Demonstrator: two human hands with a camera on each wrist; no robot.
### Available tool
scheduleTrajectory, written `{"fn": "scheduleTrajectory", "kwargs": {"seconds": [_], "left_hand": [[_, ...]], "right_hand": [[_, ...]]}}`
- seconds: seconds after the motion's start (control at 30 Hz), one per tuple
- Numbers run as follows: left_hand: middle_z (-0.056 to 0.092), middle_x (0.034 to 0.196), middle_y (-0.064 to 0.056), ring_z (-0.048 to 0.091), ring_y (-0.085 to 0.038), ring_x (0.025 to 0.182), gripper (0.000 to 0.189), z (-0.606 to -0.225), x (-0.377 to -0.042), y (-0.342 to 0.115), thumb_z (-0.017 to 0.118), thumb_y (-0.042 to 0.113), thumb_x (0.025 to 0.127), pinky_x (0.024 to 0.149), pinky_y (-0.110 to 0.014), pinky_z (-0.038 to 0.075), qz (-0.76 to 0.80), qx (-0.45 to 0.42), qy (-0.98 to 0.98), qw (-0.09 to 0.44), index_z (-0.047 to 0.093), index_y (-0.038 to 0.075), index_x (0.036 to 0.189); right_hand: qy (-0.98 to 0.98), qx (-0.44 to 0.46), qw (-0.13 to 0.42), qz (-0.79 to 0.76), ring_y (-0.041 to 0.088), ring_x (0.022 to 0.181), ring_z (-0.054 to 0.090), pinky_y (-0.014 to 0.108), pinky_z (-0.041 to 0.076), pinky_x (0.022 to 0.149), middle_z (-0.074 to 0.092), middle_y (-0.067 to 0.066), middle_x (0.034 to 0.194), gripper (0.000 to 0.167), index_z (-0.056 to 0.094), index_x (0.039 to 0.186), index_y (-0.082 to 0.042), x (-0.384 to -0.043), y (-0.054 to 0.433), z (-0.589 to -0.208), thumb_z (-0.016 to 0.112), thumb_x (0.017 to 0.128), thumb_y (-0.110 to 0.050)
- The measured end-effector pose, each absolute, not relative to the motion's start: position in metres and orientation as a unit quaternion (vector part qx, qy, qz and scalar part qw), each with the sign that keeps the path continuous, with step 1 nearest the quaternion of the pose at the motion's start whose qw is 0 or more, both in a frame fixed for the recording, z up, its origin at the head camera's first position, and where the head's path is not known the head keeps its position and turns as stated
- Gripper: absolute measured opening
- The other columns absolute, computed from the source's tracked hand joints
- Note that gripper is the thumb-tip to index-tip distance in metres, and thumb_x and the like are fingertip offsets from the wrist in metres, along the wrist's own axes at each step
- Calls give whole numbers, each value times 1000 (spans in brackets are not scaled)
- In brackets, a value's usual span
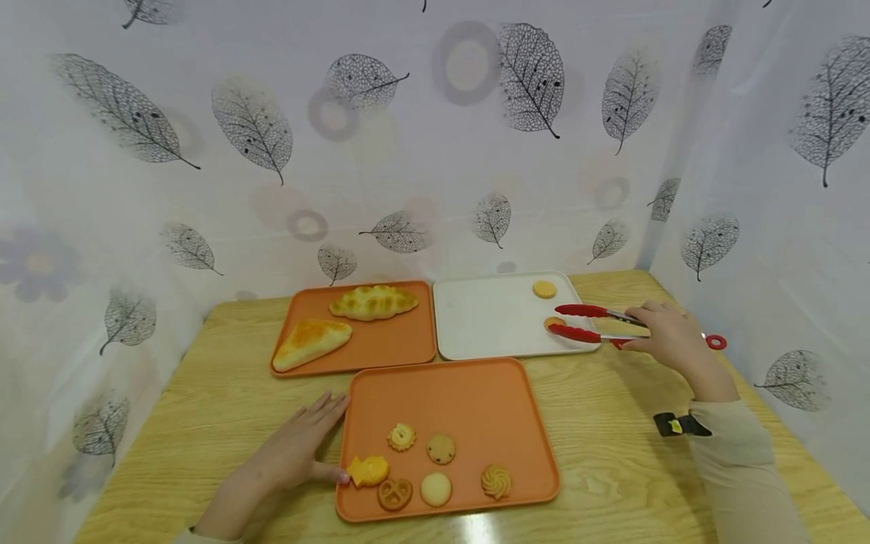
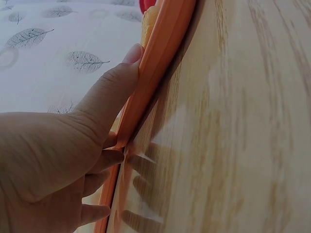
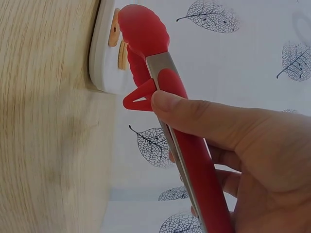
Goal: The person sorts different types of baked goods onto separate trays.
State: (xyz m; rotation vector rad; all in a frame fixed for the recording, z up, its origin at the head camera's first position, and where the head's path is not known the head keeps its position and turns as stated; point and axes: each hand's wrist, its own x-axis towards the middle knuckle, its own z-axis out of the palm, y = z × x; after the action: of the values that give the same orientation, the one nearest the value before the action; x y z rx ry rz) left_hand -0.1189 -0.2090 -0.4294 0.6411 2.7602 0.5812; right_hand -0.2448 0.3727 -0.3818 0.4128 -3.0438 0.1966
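Note:
My right hand (image 1: 669,340) grips a pair of red-tipped metal tongs (image 3: 194,160), thumb on one arm and fingers round the other. The tongs' tips are spread over the right side of a white tray (image 1: 489,325). One round cookie (image 1: 553,323) lies partly hidden by the nearer tip; another round cookie (image 1: 544,289) sits at the tray's back right. My left hand (image 1: 288,449) rests at the left edge of the front orange tray (image 1: 448,389), thumb and fingers touching its rim. On that tray lie several cookies, among them a fish-shaped one (image 1: 369,471) and a pretzel-shaped one (image 1: 395,494).
Behind on the left, a second orange tray (image 1: 387,349) holds a braided bread (image 1: 374,302) and a triangular bread (image 1: 313,342). All trays stand on a wooden table (image 1: 605,461). A leaf-printed curtain (image 1: 421,151) closes off the back and sides.

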Motion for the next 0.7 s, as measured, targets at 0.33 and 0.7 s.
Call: {"fn": "scheduleTrajectory", "kwargs": {"seconds": [0.33, 0.7], "left_hand": [[31, 158, -20, 21, -43, 148, 117, -431, -117, -208, 63, 75, 69, 114, -66, 24, 198, 219, 948, 121, 26, 4, 154], [30, 158, -21, 21, -44, 147, 116, -429, -112, -205, 62, 74, 70, 112, -68, 25, 203, 220, 946, 121, 26, 3, 154]], "right_hand": [[-988, 136, 34, 61, 48, 111, 50, 71, 39, 83, 59, 26, 121, 66, 57, 130, 2, -244, 371, -380, 78, 79, -34], [-979, 182, 37, 83, 50, 113, 51, 63, 41, 79, 59, 27, 124, 70, 58, 131, 1, -239, 351, -372, 82, 76, -34]]}}
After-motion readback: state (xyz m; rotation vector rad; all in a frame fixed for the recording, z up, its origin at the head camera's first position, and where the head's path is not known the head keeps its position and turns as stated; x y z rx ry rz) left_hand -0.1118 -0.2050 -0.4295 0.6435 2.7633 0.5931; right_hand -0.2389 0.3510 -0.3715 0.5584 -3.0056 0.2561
